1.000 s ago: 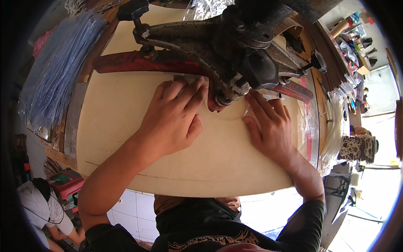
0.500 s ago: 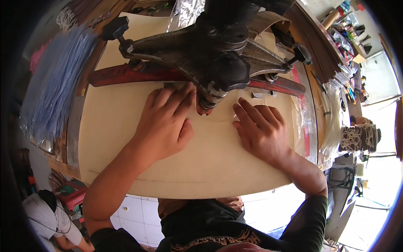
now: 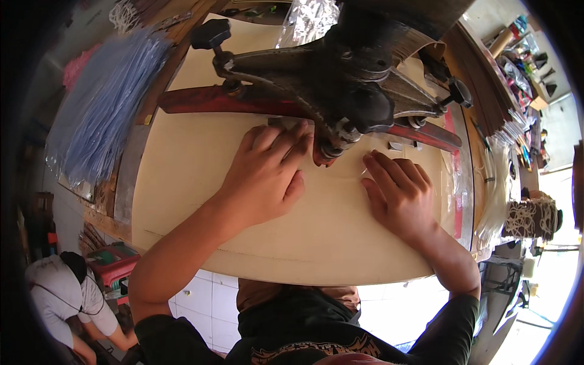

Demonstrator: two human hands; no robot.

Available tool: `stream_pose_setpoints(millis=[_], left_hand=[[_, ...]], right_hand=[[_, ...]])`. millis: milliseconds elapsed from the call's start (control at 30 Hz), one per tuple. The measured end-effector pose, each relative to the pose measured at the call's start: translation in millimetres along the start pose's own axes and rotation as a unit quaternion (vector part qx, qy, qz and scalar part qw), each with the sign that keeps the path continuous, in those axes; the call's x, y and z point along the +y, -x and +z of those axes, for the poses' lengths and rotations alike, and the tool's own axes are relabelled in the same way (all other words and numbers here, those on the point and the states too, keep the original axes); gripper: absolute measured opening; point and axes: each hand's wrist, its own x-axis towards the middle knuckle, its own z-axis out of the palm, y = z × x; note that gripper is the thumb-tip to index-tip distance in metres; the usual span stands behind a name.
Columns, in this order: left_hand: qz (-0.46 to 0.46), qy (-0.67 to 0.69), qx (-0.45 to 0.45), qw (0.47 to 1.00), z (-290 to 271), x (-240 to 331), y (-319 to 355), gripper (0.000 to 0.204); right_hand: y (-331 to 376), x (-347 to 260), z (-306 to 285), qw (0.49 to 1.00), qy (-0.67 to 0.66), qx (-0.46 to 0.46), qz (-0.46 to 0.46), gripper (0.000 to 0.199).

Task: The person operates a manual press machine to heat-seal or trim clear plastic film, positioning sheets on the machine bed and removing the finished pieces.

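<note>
Both of my hands rest on a large cream sheet (image 3: 331,237) beneath a dark metal machine head (image 3: 277,66) with black knobs and red bars. My left hand (image 3: 261,170) is open, its fingers stretched forward to the left red bar (image 3: 231,102) and its thumb apart. A small grey piece (image 3: 276,121) shows partly behind those fingertips. To the right of the machine's centre post (image 3: 331,149), my right hand (image 3: 401,194) lies with fingers extended and slightly bent. A thin pale edge shows by its thumb, too small to make out. Small silvery blocks (image 3: 395,146) sit beyond its fingers.
Bluish clear plastic sleeves (image 3: 106,109) are heaped at the left. Shiny clear wrapping (image 3: 310,23) stands at the back. Bundles of pale strips (image 3: 494,188) and corded brown pieces (image 3: 530,219) lie at the right. At lower left, a person (image 3: 67,292) bends near a red box (image 3: 115,261).
The whole scene has shifted to the right in the picture as my head moved. Relative to the sheet and machine, both hands look nearly unmoved.
</note>
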Motion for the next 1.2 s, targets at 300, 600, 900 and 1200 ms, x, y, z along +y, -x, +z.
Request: stream_pose_setpoints(millis=[300,600,900,1200], left_hand=[[-0.003,0.032,0.02,0.999,-3,0,0,0.034],[-0.004,0.065,0.042,0.997,-6,-3,-3,0.022],[-0.015,0.062,0.023,0.998,-44,-3,3,0.009],[-0.198,0.144,0.07,0.967,-91,9,95,0.016]], right_hand=[[-3,-1,-1,1.0,-0.007,0.007,0.0,0.033],[-1,0,-4,0.999,-0.037,0.022,0.004,0.027],[-1,13,-33,0.988,-0.117,0.097,0.017,0.016],[83,22,-99,0.965,-0.11,0.0,0.237,0.025]])
